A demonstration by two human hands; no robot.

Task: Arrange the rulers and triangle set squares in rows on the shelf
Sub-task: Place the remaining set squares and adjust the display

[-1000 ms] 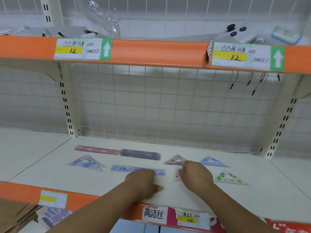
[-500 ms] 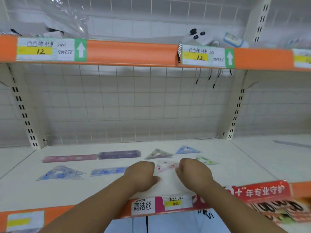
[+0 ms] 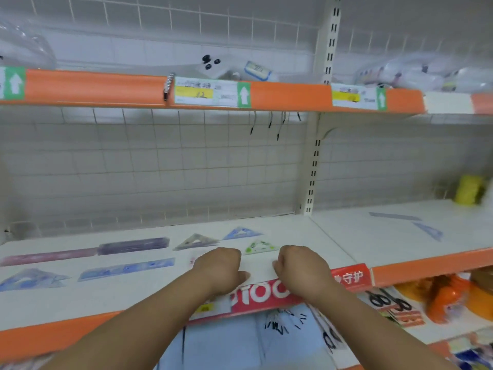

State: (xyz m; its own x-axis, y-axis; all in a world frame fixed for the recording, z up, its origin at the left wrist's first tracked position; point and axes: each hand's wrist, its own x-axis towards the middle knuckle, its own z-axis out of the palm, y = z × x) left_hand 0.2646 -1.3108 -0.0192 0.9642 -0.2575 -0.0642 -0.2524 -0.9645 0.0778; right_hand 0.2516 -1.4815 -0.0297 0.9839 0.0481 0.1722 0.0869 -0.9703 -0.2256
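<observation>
Left hand point(image 3: 218, 271): fingers curled, knuckles up, at the shelf point(image 3: 160, 297) front edge. Grip cannot be told.
Right hand point(image 3: 301, 271): curled, nothing seen in it.
Pink square point(image 3: 192, 260): only a sliver shows, at 9 o'clock of the left hand.
Change: it lay between the hands a moment ago; that gap is now bare.
Blue ruler point(image 3: 125, 269): further at 9 o'clock.
Green square point(image 3: 260, 247): 12 o'clock.
Meaning: the pink square is likely closing up the front row.
Stray ruler point(image 3: 394, 216): 2 o'clock, next bay, not yet collected.
</observation>
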